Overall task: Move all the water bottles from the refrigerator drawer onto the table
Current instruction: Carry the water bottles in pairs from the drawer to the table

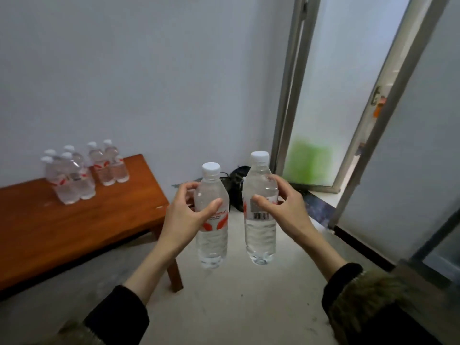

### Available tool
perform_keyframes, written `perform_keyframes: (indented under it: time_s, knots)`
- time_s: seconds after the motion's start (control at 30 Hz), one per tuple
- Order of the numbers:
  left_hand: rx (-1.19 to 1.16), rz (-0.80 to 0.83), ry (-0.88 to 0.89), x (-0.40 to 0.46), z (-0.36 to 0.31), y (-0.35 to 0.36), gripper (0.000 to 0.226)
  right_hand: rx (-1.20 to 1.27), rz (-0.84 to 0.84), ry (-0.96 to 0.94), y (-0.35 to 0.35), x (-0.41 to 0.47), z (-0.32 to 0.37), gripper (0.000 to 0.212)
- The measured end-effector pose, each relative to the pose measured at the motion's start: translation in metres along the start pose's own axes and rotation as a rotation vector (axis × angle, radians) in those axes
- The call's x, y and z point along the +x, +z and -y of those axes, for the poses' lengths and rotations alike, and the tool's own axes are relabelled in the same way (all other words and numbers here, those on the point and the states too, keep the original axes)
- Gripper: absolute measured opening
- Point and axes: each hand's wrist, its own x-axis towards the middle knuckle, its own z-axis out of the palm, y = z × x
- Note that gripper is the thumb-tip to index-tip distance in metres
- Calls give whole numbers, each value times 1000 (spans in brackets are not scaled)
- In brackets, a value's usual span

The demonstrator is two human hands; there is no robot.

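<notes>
My left hand (185, 212) grips a clear water bottle (211, 242) with a white cap and a red-and-white label, held upright over the floor. My right hand (283, 207) grips a second clear water bottle (260, 237), also upright, its barcode facing me. Both bottles hang in the air, side by side, to the right of the low brown wooden table (74, 227). Several more water bottles (82, 170) stand in a cluster at the table's far left, near the wall. The refrigerator drawer is not in view.
A dark bag or basket (236, 183) sits on the floor in the corner behind the held bottles. A sliding glass door frame (286, 95) stands at the right. Pale concrete floor (236, 295) lies below my arms.
</notes>
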Motion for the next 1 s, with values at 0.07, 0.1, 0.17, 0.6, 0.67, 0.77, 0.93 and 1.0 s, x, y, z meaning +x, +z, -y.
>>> perform_keyframes:
  time_s: [0.07, 0.1, 0.17, 0.6, 0.67, 0.77, 0.93, 1.0]
  knots:
    - [10, -54, -41, 7, 21, -41, 50, -9, 76, -17, 44, 16, 7, 39]
    - [11, -75, -67, 10, 31, -60, 51, -11, 117, -28, 65, 24, 10, 39]
    - [16, -121, -117, 16, 51, -92, 52, -17, 189, -43, 103, 40, 14, 37]
    - [147, -280, -326, 113, 161, -207, 72, -81, 531, -120, 300, 163, -15, 62]
    - [163, -281, -359, 140, 174, -217, 72, -87, 570, -111, 325, 189, -22, 65]
    - [204, -260, -403, 180, 194, -232, 71, -98, 606, -100, 360, 228, -35, 66]
    - [264, -199, -462, 233, 232, -252, 78, -167, 619, -41, 408, 281, -61, 61]
    - [281, -169, -488, 252, 248, -257, 78, -220, 626, -26, 427, 298, -75, 63]
